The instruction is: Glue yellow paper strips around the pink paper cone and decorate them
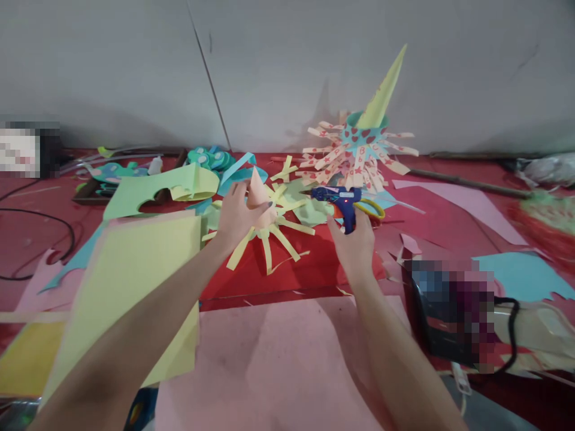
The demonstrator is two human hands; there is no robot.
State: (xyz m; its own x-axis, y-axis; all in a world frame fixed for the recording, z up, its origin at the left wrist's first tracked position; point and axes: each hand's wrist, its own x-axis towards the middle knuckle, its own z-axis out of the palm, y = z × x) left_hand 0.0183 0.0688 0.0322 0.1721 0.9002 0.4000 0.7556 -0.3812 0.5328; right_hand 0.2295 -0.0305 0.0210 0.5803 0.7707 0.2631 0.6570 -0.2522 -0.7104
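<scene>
My left hand [240,218] is closed around a peach paper cone [257,188], thumb on its right side. Under the cone lies a pale yellow paper piece [269,245] with strips spreading out like rays. To the right, my right hand [356,242] is around the lower handle of a blue glue gun [338,194], whose nozzle points left toward the cone. A small light glows on the gun. The thumb stands somewhat off the handle, and the fingers behind it are partly hidden. Scissors with yellow handles [371,208] lie just behind the gun.
A decorated paper hat [366,139] with a tall yellow cone stands against the grey wall. Yellow sheets [135,281] lie at left, a pink sheet [278,365] in front. A dark blurred device [442,317] with a cable sits at right. A stick [471,181] lies behind.
</scene>
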